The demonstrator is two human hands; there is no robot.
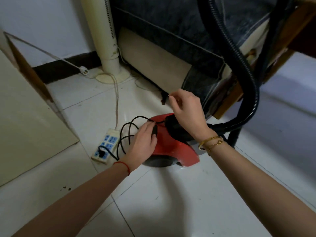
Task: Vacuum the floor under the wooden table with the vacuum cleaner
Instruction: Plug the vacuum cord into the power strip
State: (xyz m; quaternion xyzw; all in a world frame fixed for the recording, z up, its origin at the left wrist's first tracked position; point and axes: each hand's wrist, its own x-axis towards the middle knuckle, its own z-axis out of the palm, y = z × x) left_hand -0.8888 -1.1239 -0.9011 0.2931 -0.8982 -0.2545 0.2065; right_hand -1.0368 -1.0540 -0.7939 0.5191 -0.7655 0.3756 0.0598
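A red and black vacuum cleaner (171, 147) sits on the white tiled floor. Its black ribbed hose (246, 69) rises from the right side and loops up out of view. Its black power cord (124, 132) coils on the floor and runs to a plug in a white power strip (106, 144). My left hand (143, 141) lies over the red body, its fingers on the cord where it enters the machine. My right hand (186, 108) hovers above the black handle with fingers loosely curled, holding nothing that I can see.
A cream tower fan (106, 40) stands in the corner, its cable trailing to the power strip. A bed with a dark quilt (171, 23) and a wooden frame (227, 103) fills the upper right. A cream cabinet door (25, 108) stands at the left.
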